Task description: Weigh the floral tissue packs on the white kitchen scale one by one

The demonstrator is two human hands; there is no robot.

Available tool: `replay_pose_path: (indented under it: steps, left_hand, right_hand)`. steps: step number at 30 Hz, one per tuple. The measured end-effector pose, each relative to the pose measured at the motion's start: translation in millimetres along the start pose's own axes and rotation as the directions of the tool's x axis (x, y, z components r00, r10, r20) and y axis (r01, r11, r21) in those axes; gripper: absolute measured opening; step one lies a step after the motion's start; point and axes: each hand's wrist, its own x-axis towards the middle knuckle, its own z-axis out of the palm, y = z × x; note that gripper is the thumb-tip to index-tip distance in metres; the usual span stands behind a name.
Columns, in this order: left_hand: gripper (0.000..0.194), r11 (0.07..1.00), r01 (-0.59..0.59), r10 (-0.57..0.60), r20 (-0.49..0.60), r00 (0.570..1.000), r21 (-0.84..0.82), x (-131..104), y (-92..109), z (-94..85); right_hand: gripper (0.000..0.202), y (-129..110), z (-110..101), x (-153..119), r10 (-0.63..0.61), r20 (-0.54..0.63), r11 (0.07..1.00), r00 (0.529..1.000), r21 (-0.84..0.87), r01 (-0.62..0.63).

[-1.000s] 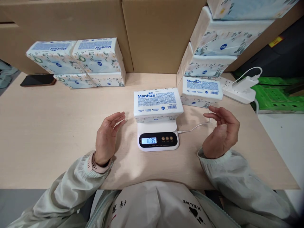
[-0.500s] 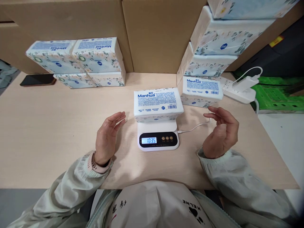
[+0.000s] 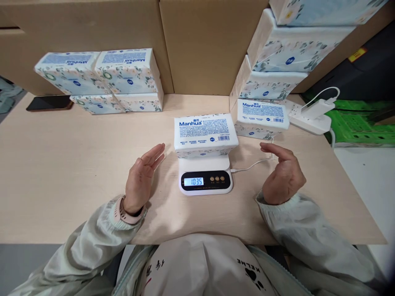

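Observation:
A tissue pack (image 3: pixel 206 132) with blue "Manhua" lettering lies on a white digital scale (image 3: pixel 204 163), whose lit display reads 103.5. To the left of the scale, my left hand (image 3: pixel 141 181) is open, palm turned inward, apart from the pack. My right hand (image 3: pixel 283 174) is open on the other side, fingers extended and slightly bent towards the pack, holding nothing. Between it and the scale runs a thin white cable (image 3: pixel 251 166) plugged into the scale's right side.
Several tissue packs (image 3: pixel 126 76) are stacked at the back left beside a dark phone (image 3: pixel 49 103). Another tall stack of packs (image 3: pixel 268 84) stands at the back right, near a white power strip (image 3: pixel 311 119). Cardboard boxes (image 3: pixel 200 49) line the table's (image 3: pixel 77 176) rear.
My right hand's fingers have shifted slightly left and down. My left hand's fingers have straightened a little towards the pack. The pack and the 103.5 reading are unchanged.

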Motion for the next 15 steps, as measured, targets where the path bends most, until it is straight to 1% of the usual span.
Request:
replay_pose_path:
  steps: [4,6,12,14,15]
  left_hand:
    - [0.057,1.0,-0.003,0.003,0.001,1.0,0.008,0.4,-0.2,0.0]
    - [0.056,1.0,-0.005,0.005,0.004,1.0,0.007,0.6,-0.3,-0.3]
    - [0.055,1.0,-0.006,0.006,0.023,1.0,0.006,-0.1,-1.1,-1.5]
    - [0.056,1.0,-0.002,0.002,0.032,0.999,0.002,0.3,-1.7,-1.3]
    - [0.056,1.0,0.003,-0.003,0.042,0.999,0.0,0.9,-2.0,-0.8]
  right_hand:
    - [0.041,2.3,-0.8,0.6,-0.046,0.017,0.999,0.999,0.023,0.046]
    - [0.04,4.3,-1.0,0.5,-0.047,0.038,0.998,0.998,0.033,0.045]
    - [0.04,8.8,-3.1,-1.3,-0.074,0.063,0.997,0.995,0.002,0.074]
    - [0.041,7.6,-3.3,-1.2,-0.025,0.118,1.0,0.993,0.007,0.024]
    - [0.041,6.3,-2.7,-0.6,0.034,0.163,0.999,0.986,0.02,-0.038]
